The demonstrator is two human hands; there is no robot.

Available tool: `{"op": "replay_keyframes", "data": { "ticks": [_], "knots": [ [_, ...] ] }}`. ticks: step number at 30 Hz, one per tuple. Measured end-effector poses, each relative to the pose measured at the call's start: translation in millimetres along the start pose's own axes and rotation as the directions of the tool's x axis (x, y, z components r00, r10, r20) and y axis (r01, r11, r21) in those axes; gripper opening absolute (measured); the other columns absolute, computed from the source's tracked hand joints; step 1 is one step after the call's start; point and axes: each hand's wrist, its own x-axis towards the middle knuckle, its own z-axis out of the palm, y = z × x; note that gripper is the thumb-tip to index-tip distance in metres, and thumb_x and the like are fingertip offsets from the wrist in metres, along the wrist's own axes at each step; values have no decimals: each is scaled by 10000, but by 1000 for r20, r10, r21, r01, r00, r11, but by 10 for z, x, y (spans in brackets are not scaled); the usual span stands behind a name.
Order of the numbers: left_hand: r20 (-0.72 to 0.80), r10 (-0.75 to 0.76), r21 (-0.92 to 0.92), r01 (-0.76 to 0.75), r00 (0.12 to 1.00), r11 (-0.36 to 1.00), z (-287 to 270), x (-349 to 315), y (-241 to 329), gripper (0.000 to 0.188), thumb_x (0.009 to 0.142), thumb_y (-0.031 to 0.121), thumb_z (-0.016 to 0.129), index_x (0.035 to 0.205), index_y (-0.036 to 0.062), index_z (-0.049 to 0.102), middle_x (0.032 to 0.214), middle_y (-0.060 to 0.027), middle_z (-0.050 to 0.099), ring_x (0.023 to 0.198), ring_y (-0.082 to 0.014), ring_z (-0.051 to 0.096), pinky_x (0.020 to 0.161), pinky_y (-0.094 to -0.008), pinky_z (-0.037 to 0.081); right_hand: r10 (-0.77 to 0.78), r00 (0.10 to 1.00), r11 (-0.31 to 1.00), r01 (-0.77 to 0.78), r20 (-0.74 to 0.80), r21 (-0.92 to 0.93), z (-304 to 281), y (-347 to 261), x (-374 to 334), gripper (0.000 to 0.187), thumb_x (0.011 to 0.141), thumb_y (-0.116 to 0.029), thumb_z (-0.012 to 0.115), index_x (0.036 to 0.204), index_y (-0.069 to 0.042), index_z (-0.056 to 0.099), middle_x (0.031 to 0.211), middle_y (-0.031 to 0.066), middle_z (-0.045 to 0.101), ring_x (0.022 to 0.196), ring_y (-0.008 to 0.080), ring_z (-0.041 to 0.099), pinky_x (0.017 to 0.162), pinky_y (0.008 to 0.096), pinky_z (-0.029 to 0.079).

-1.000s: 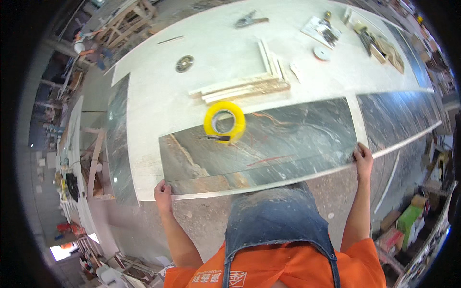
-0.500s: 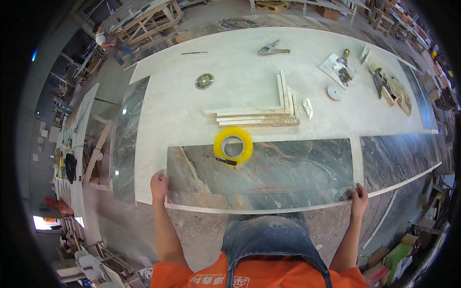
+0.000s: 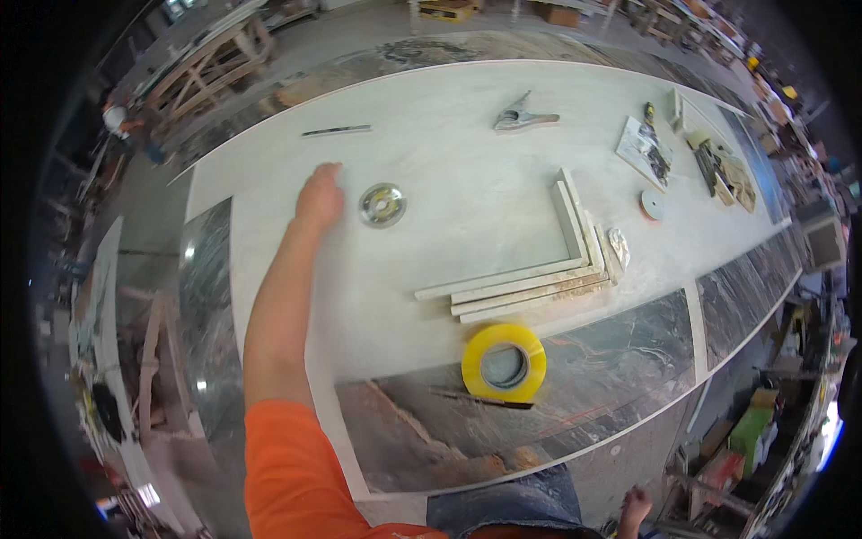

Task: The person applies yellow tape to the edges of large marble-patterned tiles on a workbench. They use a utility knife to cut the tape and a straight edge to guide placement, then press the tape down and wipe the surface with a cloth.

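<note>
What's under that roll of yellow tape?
The yellow tape sits on the dark slab, which shows on either side of it. A thin black tool crosses its near edge. Whatever lies directly beneath the roll is covered, so I can't tell.

The wearer's two hands (image 3: 321,199) (image 3: 637,503) show, left and lower right. Two discs (image 3: 368,207) (image 3: 647,208), one clamp (image 3: 519,118) and one tape roll (image 3: 536,364) appear.

Looked glossy, plastic on yellow tape roll (image 3: 505,335) | smooth, stone-like on front marbled panel (image 3: 620,368) | matt on white worktop (image 3: 458,180)
</note>
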Motion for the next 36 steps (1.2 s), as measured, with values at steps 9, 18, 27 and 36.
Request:
{"op": "replay_keyframes", "data": {
  "ticks": [9,18,27,36],
  "knots": [
    [-16,-135,151,136,991,979,695,1598,-440,399,1019,159,453,1384,93,601,1442,-154,600,1345,-366,553,1105,-497,474,41,868,378,445,494,-812,-38,975,-1968,520,857,-465,714,1150,-36,749,1187,163,728,1156,320,663,1028,391,518],
    [-50,-156,205,163,986,965,132,1303,-268,233,972,159,562,1095,45,724,1096,-143,739,1060,-368,681,908,-478,555,83,860,478,409,503,-778,-53,1700,-2211,452,869,-412,714,1223,-131,731,1243,120,704,1167,314,638,1080,440,466],
    [270,-298,-915,340,915,215,-1462,-675,146,312,1002,238,668,1184,-15,660,926,-71,697,822,-169,688,706,-319,570,275,898,959,-283,344,-27,605,1162,-1726,289,904,-95,696,1126,90,708,818,111,708,684,175,674,587,317,543],
    [457,-460,-680,633,761,371,-1778,-3939,502,286,938,138,706,1170,-22,655,843,-56,673,668,-134,649,567,-284,547,-134,815,990,131,563,46,1277,542,-1137,257,966,-134,665,1146,40,724,825,24,678,724,101,592,668,262,484]
  ]
}}
